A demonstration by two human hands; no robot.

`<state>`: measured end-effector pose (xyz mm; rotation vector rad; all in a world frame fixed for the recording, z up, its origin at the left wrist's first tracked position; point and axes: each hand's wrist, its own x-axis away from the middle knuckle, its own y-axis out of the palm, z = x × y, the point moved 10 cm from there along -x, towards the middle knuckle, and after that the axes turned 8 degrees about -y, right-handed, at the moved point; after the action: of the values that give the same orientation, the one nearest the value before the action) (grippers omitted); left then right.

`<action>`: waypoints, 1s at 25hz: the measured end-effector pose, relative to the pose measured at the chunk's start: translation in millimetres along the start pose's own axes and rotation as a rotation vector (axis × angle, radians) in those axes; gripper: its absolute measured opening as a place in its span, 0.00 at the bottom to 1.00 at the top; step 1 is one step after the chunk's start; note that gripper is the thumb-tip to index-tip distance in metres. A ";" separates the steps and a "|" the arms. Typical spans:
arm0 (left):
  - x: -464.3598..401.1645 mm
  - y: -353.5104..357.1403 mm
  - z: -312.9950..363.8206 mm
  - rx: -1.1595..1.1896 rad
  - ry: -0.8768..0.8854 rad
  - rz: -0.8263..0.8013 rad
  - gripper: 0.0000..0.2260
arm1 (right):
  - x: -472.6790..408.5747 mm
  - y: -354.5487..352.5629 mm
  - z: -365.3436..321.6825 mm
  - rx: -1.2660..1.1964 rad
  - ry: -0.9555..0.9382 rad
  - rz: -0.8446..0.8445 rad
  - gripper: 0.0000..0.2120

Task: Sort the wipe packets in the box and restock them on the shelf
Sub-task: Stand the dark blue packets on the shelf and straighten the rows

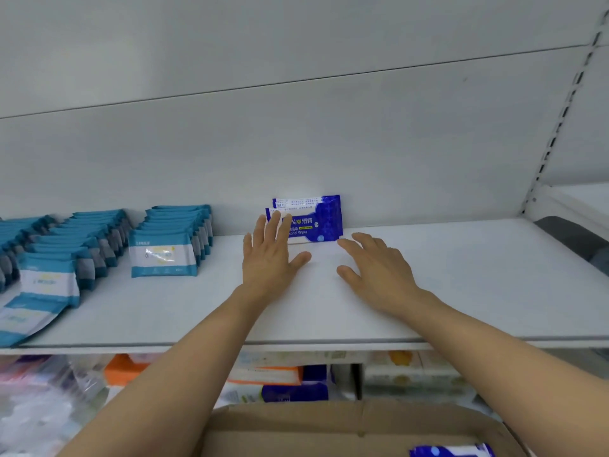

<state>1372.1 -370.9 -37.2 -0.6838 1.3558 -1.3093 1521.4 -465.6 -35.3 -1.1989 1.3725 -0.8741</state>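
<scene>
Both arms are reaching over the front lip of the white shelf (pixel 461 275), and every position below is being given relative to the dark blue alcohol wipe packets (pixel 313 219).

These dark blue packets are standing upright at the back of the shelf, leaning against the rear panel (pixel 329 143). At least two are showing, one behind the other, with the rear one rising slightly higher.

The left hand (pixel 270 255) is lying palm down in front of the packets' left end. Its fingers (pixel 272 225) are extending straight and spread, holding nothing; the fingertips are overlapping the lower left face of the front packet, though whether they are touching it cannot be told.

The right hand (pixel 379 268) is hovering or resting just in front of the packets' right end. Its fingers are relaxed and spread, holding nothing, and the fingertips are sitting near the packet's lower right corner.

To the left of the dark blue packets, well apart, rows of light blue and white wipe packets (pixel 164 249) are standing in files running front to back.

Below and in front of the packets, under the shelf edge, an open cardboard box (pixel 296 420) is showing, with another dark blue packet (pixel 451 451) lying at its lower right. Blurred goods (pixel 280 380) are filling the lower shelf.
</scene>
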 end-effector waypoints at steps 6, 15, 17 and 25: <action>100.8 -32.5 22.4 0.309 0.079 0.042 0.27 | 76.7 -15.8 -13.4 -0.048 -0.022 0.094 0.21; 252.0 17.3 70.6 0.661 0.137 -0.111 0.14 | 249.2 5.4 23.2 -0.209 -0.049 0.395 0.09; 272.8 83.2 80.8 0.707 0.020 -0.353 0.12 | 276.1 60.3 63.5 -0.282 0.142 0.193 0.11; 331.0 270.1 119.7 0.743 -0.418 -0.858 0.13 | 370.1 235.0 149.6 -0.414 0.604 -0.522 0.19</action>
<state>1470.3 -651.6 -366.4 -0.9631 0.1372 -2.0235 1649.3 -753.6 -374.8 -1.7465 1.8132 -1.4501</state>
